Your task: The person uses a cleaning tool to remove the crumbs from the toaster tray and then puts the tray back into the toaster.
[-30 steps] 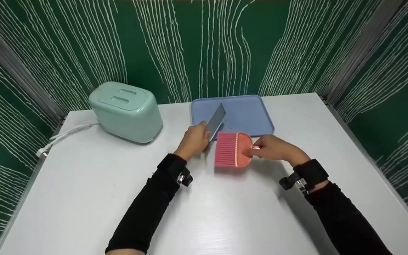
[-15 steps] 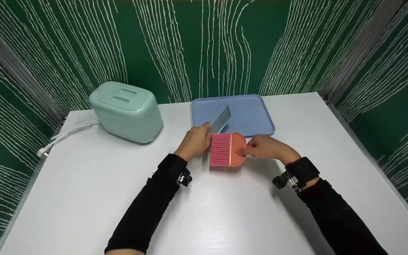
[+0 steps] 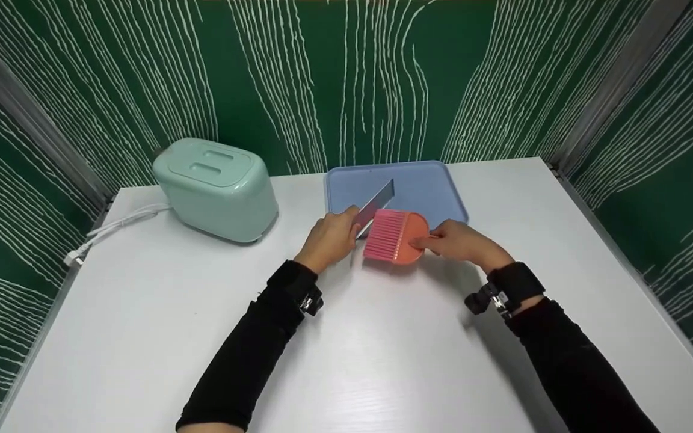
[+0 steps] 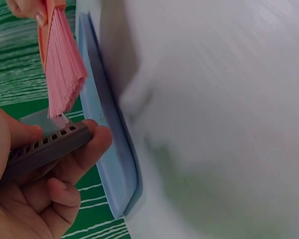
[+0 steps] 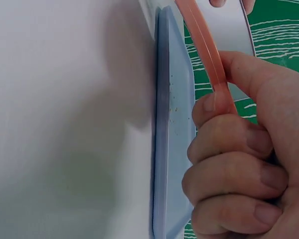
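My left hand grips a thin metal crumb tray by its dark slotted end, with thumb and fingers on either side of it. The sheet is tilted over the front of a blue tray. Opposite, my right hand pinches an orange hand brush, fingers curled round its handle. Its pink bristles point left and overlap the crumb tray in the head view. Small crumbs are scattered on the blue tray.
A mint-green toaster stands at the back left, its white cord and plug lying by the table's left edge. Green walls with white streaks close in the white table behind and at both sides.
The brush went left toward the crumb tray, then rose away from me, and its bristles now tilt down on the left. The crumb tray shifted slightly right. Both grips are unchanged.
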`<state>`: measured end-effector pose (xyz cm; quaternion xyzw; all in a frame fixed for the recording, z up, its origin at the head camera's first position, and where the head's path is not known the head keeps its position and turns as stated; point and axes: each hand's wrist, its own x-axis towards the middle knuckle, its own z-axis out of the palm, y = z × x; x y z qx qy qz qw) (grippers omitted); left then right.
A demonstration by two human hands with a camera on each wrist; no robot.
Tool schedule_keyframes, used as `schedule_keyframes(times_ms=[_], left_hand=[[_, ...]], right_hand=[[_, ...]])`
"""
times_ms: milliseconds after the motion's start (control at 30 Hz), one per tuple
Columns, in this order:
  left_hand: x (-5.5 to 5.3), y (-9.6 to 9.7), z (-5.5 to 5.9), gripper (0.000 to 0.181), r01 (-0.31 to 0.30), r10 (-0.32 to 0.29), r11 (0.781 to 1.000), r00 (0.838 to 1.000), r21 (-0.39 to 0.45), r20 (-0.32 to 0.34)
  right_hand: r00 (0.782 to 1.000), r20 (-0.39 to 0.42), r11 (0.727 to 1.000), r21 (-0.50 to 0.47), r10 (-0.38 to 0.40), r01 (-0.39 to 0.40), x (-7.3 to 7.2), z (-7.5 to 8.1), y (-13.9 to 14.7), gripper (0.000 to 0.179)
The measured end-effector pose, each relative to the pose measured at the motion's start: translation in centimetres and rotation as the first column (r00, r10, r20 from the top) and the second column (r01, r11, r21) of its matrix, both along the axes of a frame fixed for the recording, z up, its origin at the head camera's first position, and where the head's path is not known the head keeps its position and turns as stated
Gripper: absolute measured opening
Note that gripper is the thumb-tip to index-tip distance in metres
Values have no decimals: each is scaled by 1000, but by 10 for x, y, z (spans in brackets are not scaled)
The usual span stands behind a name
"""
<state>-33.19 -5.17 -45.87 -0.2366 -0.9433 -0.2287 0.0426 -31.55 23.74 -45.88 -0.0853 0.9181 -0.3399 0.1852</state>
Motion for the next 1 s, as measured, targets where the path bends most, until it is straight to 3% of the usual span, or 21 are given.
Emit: schedule_keyframes(times_ms=[533,1000], left_hand=[[2,2,-4,12,31,-47,992,990,-122,-131],[0,0,-4,19,-10,-10,988,992,-154,-125]], right_hand=[[993,1,993,10,-114,114,-8,-6,13,52],[993,-3,992,29,-121,121,-4,-1,15,52]])
